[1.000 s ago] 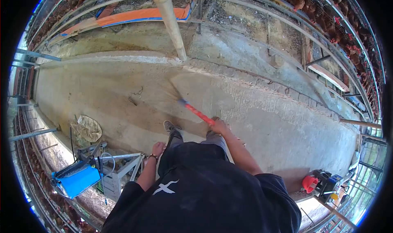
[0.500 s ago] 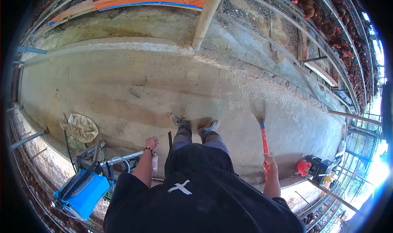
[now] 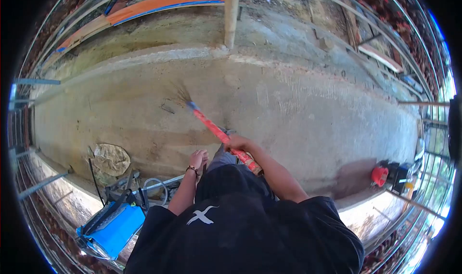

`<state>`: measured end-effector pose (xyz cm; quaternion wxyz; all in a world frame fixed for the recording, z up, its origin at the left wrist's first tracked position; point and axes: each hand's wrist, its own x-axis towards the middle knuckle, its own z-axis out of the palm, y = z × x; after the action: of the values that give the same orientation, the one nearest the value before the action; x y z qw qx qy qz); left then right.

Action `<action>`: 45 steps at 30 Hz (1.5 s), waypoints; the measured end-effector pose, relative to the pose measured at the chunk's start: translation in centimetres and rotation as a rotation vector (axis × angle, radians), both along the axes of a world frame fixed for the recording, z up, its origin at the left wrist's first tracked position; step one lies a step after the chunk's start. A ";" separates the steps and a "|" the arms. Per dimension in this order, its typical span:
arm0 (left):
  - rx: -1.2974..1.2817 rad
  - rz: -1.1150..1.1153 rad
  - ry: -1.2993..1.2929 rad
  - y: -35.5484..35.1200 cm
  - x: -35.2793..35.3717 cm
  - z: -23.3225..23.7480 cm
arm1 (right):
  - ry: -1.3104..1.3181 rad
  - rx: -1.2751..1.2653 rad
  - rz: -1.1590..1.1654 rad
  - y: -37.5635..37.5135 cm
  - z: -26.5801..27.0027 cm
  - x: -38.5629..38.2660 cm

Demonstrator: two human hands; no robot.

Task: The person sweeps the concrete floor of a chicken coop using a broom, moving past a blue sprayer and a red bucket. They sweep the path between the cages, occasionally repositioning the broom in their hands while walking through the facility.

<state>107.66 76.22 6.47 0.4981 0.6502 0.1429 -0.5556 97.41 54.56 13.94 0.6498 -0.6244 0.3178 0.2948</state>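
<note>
My right hand is wrapped round the red handle of a stick broom, in front of my body. The broom slants up and left, and its thin bristles fan out over the concrete floor beside a bent piece of wire. My left hand hangs near my left thigh, a bracelet on its wrist. Its fingers look curled, but whether they hold anything is too small to tell.
At the lower left a blue bag hangs by a metal frame, with a crumpled sack behind it. A red container stands at the right. A post rises at the floor's far edge. Cages with hens line the upper right.
My right hand has swung the broom from the right side across to the left in front of me. My left hand has shifted slightly right and up, and the view has turned a little.
</note>
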 end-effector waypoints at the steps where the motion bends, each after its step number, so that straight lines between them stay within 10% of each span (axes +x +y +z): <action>1: -0.040 0.035 0.048 0.7 -0.9 0.0 | -0.027 0.043 -0.064 1.3 0.4 -1.0; 4: -0.042 0.045 0.063 1.7 -3.1 2.1 | -0.177 -0.134 -0.153 5.5 1.1 -6.4; 7: -0.018 0.017 0.025 4.4 -4.9 1.9 | -0.127 0.638 -0.618 7.2 3.1 -15.4; 13: 0.093 -0.002 -0.073 12.9 -6.2 -5.6 | 0.191 0.667 -1.389 7.8 4.1 -32.6; 19: 0.121 -0.141 0.002 16.0 -5.4 -5.9 | 0.481 0.261 -1.214 9.7 -1.2 -34.3; 26: 0.080 -0.120 -0.014 14.4 -4.6 -2.4 | 0.160 0.282 -0.076 11.8 -2.2 -10.0; 36: 0.023 -0.280 -0.096 11.4 3.2 -5.1 | -0.135 0.258 -0.381 11.0 8.5 -4.1; 45: -0.216 -0.183 -0.261 10.5 6.6 -6.3 | 0.465 -0.011 -0.790 7.7 3.1 -7.2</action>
<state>114.22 86.73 0.16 0.5265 0.6698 -0.0430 -0.5218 90.18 62.24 17.06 0.6203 -0.3761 0.6706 0.1552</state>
